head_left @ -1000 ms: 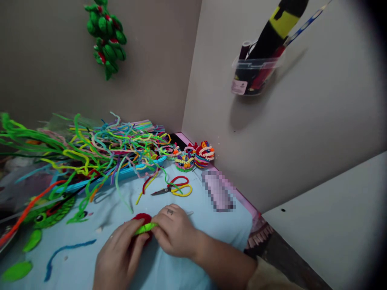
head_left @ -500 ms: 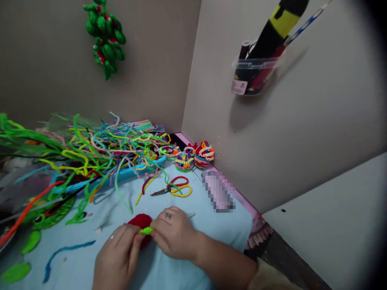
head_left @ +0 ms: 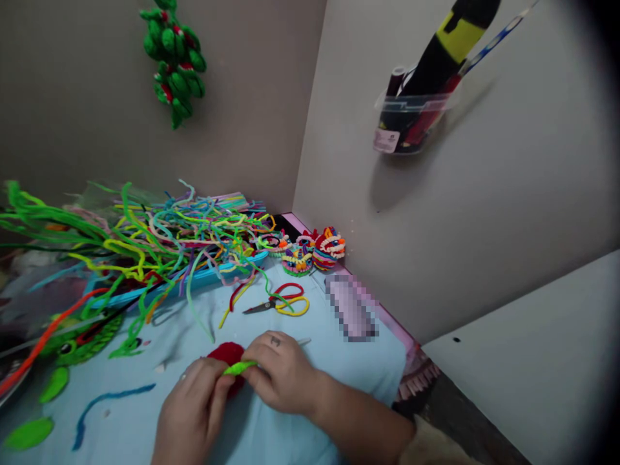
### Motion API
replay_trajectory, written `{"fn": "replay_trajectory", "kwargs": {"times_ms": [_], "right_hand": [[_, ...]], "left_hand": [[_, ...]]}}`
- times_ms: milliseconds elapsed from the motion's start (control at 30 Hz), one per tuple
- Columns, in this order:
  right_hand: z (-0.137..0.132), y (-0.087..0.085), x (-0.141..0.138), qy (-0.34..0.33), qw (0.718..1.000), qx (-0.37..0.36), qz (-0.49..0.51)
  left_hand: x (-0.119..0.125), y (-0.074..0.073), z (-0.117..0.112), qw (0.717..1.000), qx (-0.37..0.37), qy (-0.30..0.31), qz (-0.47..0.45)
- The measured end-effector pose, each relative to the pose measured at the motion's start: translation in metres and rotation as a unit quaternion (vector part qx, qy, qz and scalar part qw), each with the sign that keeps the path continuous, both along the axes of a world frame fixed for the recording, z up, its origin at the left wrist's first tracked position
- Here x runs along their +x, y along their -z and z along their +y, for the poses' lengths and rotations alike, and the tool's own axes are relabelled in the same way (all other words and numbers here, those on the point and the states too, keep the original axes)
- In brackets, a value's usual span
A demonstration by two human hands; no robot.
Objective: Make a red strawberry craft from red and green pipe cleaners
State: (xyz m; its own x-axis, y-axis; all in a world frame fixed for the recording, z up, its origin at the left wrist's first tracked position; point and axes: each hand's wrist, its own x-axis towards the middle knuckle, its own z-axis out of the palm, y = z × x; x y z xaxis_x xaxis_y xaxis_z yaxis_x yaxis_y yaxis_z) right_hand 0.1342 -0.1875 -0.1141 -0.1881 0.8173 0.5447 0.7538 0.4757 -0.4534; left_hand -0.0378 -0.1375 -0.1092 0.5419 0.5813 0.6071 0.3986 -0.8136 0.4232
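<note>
A short, bright green pipe-cleaner piece [head_left: 239, 368] spans the gap between my two hands. My left hand [head_left: 191, 403] pinches its left end between thumb and fingers. At its right end, the fingers of my right hand [head_left: 285, 373] are closed on it. Directly behind the green piece is a red fuzzy rounded piece [head_left: 227, 352], partly covered by both hands; I cannot tell whether either hand grips it. Scissors [head_left: 277, 303] with red and yellow handles lie beyond my right hand. A blue pipe cleaner [head_left: 104, 399] is on the cloth to the left.
Many pipe cleaners [head_left: 159, 239] overflow a blue tray [head_left: 208, 278] at the back left. Small colourful figures [head_left: 298, 260] sit near the wall corner. A green figure [head_left: 82, 339] and green leaf-shaped pieces [head_left: 29, 434] lie left. A clear cup [head_left: 411, 123] of tools hangs on the wall.
My right fingers have shifted slightly along the green piece, so more of it shows between the hands. The whole view has moved a little.
</note>
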Motion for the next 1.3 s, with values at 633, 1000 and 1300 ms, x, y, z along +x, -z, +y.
{"fn": "replay_trajectory", "kwargs": {"times_ms": [633, 1000, 1300], "right_hand": [[-0.0006, -0.005, 0.0, -0.039, 0.997, -0.004, 0.06], [-0.0001, -0.0048, 0.0012, -0.02, 0.998, -0.035, 0.057], [0.0012, 0.001, 0.0002, -0.005, 0.997, -0.079, 0.024]], "left_hand": [[0.0001, 0.0012, 0.0, 0.998, 0.046, 0.036, -0.006], [-0.0006, 0.0021, 0.001, 0.998, 0.037, 0.041, 0.002], [-0.0021, 0.0041, 0.0025, 0.997, 0.066, 0.03, 0.0]]}}
